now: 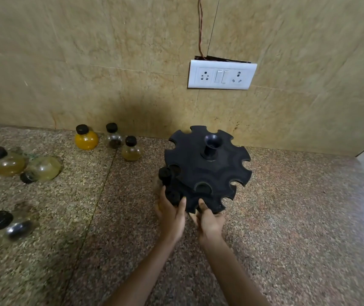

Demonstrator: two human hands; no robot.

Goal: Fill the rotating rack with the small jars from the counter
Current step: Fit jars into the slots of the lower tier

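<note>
At the rack [198, 164] rim, the left hand [172, 215] grips a jar [173, 196] — slot just ahead. Alongside, the right hand [210, 221] pinches the rim.

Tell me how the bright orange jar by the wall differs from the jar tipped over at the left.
The orange jar stands upright; the tipped jar lies on its side. The orange jar holds opaque orange contents; the tipped jar looks pale, nearly clear. Both are round-bellied with black caps.

A home kitchen: speckled granite counter [286, 217], beige tiled wall [88, 51], white socket-and-switch plate [221, 75]
</note>
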